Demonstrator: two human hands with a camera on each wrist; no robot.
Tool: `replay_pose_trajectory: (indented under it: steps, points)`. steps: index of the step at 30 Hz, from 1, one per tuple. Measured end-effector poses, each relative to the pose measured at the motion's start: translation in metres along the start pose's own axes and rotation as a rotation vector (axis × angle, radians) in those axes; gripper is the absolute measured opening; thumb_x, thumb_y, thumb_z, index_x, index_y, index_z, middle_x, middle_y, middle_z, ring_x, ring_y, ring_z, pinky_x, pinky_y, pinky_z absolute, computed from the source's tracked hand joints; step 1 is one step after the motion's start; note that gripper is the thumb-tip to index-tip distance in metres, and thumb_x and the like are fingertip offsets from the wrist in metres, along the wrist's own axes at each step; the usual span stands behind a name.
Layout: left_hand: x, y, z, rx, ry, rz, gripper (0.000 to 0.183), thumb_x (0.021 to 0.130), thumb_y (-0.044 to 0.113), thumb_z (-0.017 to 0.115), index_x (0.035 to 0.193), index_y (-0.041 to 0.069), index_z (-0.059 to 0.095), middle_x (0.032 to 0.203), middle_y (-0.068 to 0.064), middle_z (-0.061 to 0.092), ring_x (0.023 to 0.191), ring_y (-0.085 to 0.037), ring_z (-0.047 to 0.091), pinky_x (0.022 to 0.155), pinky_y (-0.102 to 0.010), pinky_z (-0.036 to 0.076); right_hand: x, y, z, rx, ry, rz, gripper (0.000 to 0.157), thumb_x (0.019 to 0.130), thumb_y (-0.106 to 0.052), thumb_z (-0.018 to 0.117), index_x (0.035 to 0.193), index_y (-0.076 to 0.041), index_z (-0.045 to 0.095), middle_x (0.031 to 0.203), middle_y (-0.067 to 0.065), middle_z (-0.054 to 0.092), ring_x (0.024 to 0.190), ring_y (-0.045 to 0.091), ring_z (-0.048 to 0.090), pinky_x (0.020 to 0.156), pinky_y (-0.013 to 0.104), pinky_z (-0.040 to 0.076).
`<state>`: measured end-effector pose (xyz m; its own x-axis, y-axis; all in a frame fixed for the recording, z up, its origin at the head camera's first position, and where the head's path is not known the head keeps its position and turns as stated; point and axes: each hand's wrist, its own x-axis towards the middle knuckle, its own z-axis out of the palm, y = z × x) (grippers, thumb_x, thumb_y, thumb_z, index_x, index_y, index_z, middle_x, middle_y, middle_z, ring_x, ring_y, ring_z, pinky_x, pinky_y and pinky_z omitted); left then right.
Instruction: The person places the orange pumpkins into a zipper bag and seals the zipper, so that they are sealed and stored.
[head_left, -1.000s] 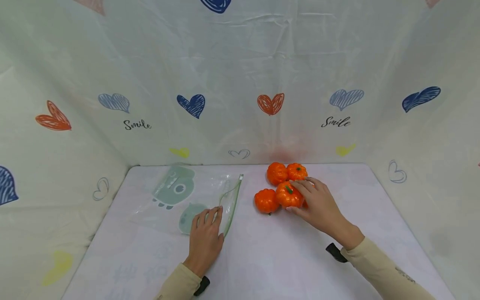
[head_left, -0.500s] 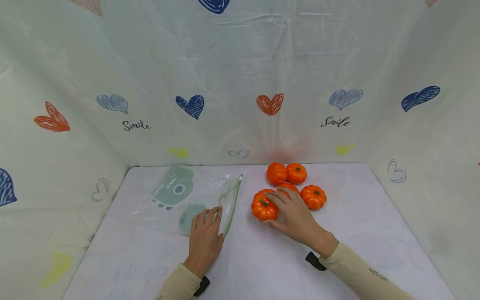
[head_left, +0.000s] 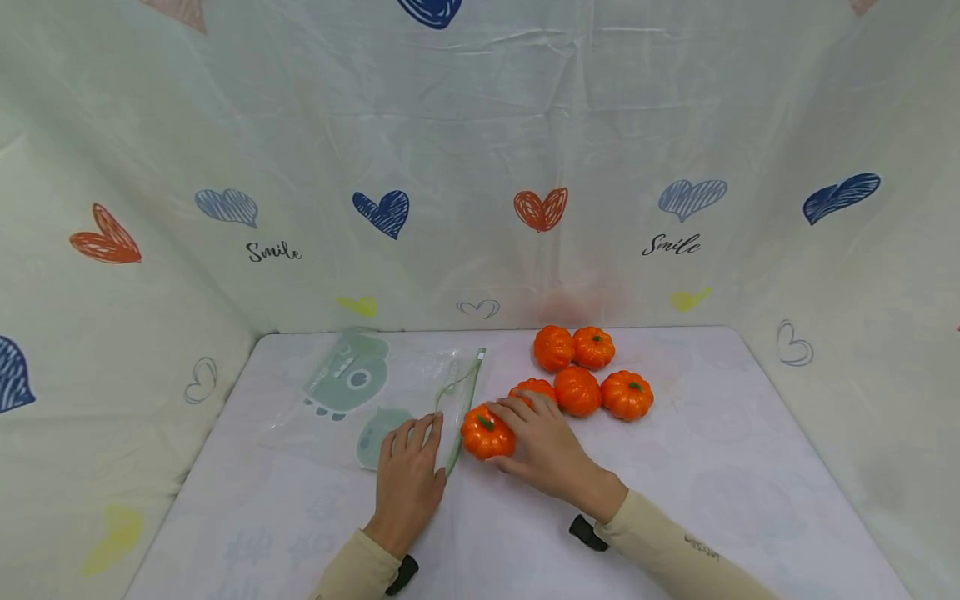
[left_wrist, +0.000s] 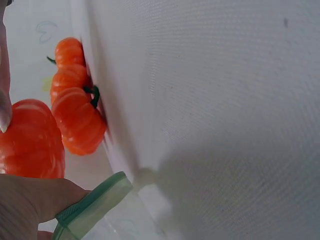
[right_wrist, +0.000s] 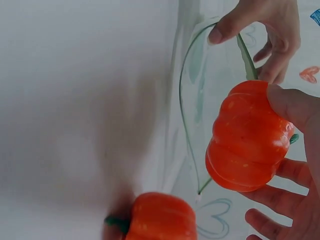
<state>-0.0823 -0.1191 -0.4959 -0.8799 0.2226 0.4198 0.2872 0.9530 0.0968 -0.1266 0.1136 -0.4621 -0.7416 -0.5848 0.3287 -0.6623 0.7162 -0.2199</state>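
Observation:
A small orange toy pumpkin (head_left: pixel 486 433) with a green stem is in my right hand (head_left: pixel 551 454), thumb on one side and fingers on the other. In the right wrist view the held pumpkin (right_wrist: pixel 250 135) is right before the bag's mouth. A clear zip bag (head_left: pixel 420 375) with pale green cartoon prints lies flat on the left. My left hand (head_left: pixel 408 487) holds the bag at its mouth, thumb and fingers at the green zip edge (left_wrist: pixel 95 202). The right wrist view shows that edge bowed out into a loop below the left thumb.
Several more orange pumpkins (head_left: pixel 577 392) stand in a cluster right of the bag; one is partly hidden behind my right hand. The white-covered table (head_left: pixel 675 500) ends at the back against a hanging sheet (head_left: pixel 450 125) printed with hearts.
My right hand has carried the pumpkin leftward from the cluster to the bag's mouth, uncovering other pumpkins behind it. The left hand and bag have stayed nearly still.

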Motion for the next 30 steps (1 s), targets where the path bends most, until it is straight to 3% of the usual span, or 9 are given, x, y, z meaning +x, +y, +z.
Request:
replay_pose_trajectory:
  steps: [12,22,30]
  points:
    - [0.0,0.001,-0.002,0.0,0.014,-0.001,0.083,0.062,0.013,0.103,0.136,0.001,0.069,0.131,-0.013,0.066,0.123,-0.036,0.055,0.103,-0.051,0.049,0.016,-0.016,0.023,0.005,0.015,-0.034,0.072,0.082,-0.045,0.09,0.141,-0.012,0.065,0.133,0.007,0.068,0.13,0.035,0.057,0.112,0.052,0.047]
    - [0.001,0.0,-0.004,-0.037,0.061,-0.009,0.087,0.06,0.022,0.105,0.136,0.002,0.069,0.128,-0.013,0.068,0.122,-0.038,0.057,0.102,-0.053,0.049,0.026,-0.021,0.034,-0.007,-0.024,-0.033,0.071,0.085,-0.046,0.088,0.142,-0.012,0.064,0.133,0.007,0.068,0.13,0.034,0.057,0.113,0.051,0.047]
    - [0.0,0.0,-0.006,-0.027,0.04,-0.017,0.087,0.061,0.025,0.105,0.136,0.002,0.069,0.129,-0.012,0.068,0.123,-0.038,0.057,0.104,-0.053,0.048,0.029,-0.022,0.04,-0.017,-0.059,-0.026,0.072,0.086,-0.047,0.086,0.145,-0.012,0.062,0.135,0.006,0.067,0.131,0.033,0.055,0.114,0.051,0.046]
